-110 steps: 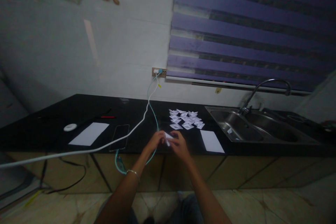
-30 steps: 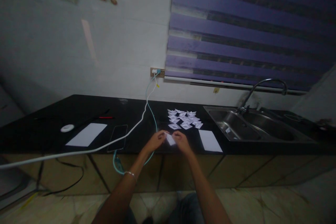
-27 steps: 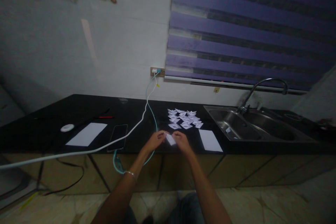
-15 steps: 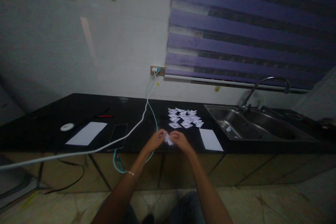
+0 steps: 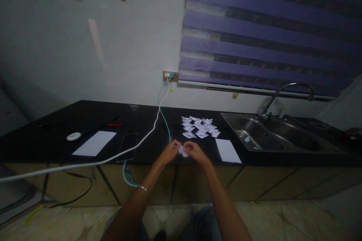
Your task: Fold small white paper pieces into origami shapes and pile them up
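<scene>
Between my two hands, just above the front of the black counter, is a small piece of folded white paper (image 5: pixel 183 152). My left hand (image 5: pixel 170 151) pinches its left side, and my right hand (image 5: pixel 193 150) pinches its right side. Fingers cover much of the paper, so its exact folds are hidden. Just beyond the hands lie several folded white paper boats (image 5: pixel 199 127) grouped in rows. To the right of my right hand rests a stack or sheet of white paper (image 5: pixel 228 151); which of the two I cannot tell.
On the left lie another white paper (image 5: pixel 94 143), a phone (image 5: pixel 128 147), a white round object (image 5: pixel 74 136) and a red pen-like item (image 5: pixel 114 125). A white cable (image 5: pixel 145 136) crosses the black counter (image 5: pixel 152 111) from the wall socket (image 5: pixel 170 76). A steel sink (image 5: pixel 256 135) stands right.
The folded paper has shifted slightly between my fingers and shows a little more spread at its lower end. Both hands keep their pinch; the view has moved a touch.
</scene>
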Available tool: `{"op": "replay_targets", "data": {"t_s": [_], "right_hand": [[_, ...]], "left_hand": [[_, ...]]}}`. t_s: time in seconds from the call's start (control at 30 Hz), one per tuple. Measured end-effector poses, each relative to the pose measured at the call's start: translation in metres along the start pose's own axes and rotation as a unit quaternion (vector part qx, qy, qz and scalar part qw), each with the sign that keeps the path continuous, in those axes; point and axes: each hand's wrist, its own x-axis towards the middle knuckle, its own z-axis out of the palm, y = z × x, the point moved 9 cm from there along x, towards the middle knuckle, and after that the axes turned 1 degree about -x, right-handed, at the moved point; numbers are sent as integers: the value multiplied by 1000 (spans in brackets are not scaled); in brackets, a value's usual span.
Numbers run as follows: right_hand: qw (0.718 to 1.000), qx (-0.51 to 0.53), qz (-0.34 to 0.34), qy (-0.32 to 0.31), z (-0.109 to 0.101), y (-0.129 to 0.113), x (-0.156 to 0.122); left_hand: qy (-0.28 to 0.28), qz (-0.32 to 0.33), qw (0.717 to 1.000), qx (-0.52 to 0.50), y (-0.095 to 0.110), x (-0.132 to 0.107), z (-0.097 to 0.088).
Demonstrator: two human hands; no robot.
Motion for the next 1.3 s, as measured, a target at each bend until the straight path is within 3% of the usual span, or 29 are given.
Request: {"op": "replay_targets", "data": {"t_s": [0.6, 0.87, 0.97, 1.03, 1.2, 1.3], "right_hand": [[1000, 17, 11, 17, -3, -8, -6], [993, 58, 1, 98, -12, -4, -8], [992, 73, -5, 102, -13, -6, -10], [992, 76, -9, 95, -12, -8, -11], [994, 75, -10, 82, -9, -8, -10], [992, 55, -11, 116, -14, -1, -9]], "left_hand": [[-6, 14, 999, 30, -8, 4, 3], [-72, -8, 997, 8, -5, 0, 11], [-92, -15, 996, -8, -5, 0, 14], [-81, -18, 996, -18, -6, 2, 11], [12, -37, 999, -31, -11, 9, -7], [5, -45, 998, -43, -10, 8, -6]]}}
